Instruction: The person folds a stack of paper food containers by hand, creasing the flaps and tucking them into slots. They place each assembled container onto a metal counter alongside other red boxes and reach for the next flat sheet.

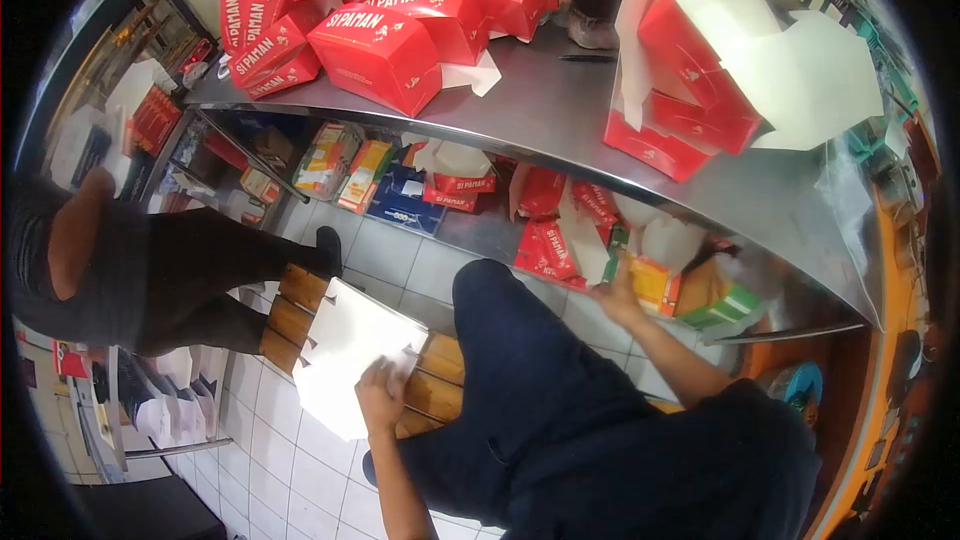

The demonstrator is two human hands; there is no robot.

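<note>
Metal surface (540,90) biggest; red boxes (380,55) heaped on it. Beside and below the metal surface, we have a slatted wooden surface (434,396) carrying white card (345,350). Beneath the metal surface: yellow carton (655,288). Our right hand (620,297) is near it, blurred; fingers' grip, we cannot tell. Our left hand (380,395) rests on the card, fingers loosely bent, unclenched.

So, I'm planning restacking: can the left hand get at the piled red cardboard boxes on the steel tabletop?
Probably not from there: the left hand rests on a white cardboard sheet on the low wooden bench, and a gap of white tiled floor separates it from the steel tabletop bearing the red boxes.
</note>
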